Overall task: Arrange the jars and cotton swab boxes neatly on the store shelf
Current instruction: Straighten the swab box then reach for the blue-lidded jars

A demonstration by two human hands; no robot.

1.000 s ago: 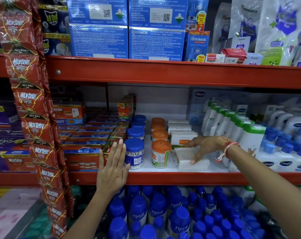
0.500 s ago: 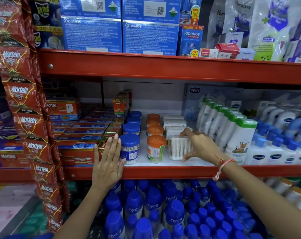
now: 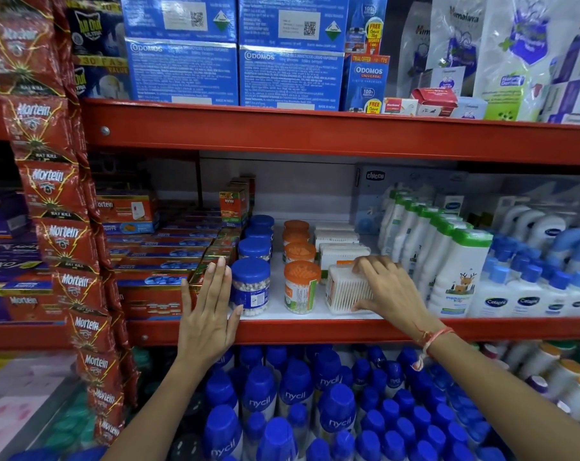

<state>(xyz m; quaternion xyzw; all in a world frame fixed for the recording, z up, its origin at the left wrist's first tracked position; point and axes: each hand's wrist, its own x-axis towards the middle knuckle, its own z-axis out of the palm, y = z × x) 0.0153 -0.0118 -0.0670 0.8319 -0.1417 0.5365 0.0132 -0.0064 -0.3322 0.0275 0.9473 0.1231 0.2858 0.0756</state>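
On the white middle shelf (image 3: 275, 304) stand a row of blue-lidded jars (image 3: 250, 287) and, to its right, a row of orange-lidded jars (image 3: 301, 286), both running front to back. Right of them are clear cotton swab boxes; the front box (image 3: 346, 291) stands on edge at the shelf front. My right hand (image 3: 390, 289) grips this box from the right, fingers over its top and thumb under its lower corner. My left hand (image 3: 212, 311) is flat and open, pressed against the left side of the front blue-lidded jar. More swab boxes (image 3: 342, 249) lie stacked behind.
Red Mortein cartons (image 3: 169, 261) fill the shelf left of the jars; white green-capped bottles (image 3: 458, 271) and Cetaphil bottles (image 3: 528, 294) stand to the right. Mortein sachet strips (image 3: 59, 227) hang at left. Blue nycil bottles (image 3: 295, 404) crowd the shelf below; Odomos boxes (image 3: 235, 71) sit above.
My right hand tipped the front swab box from lying flat to standing on edge and shifted it left toward the orange jars. My left hand stayed against the blue-lidded jar.
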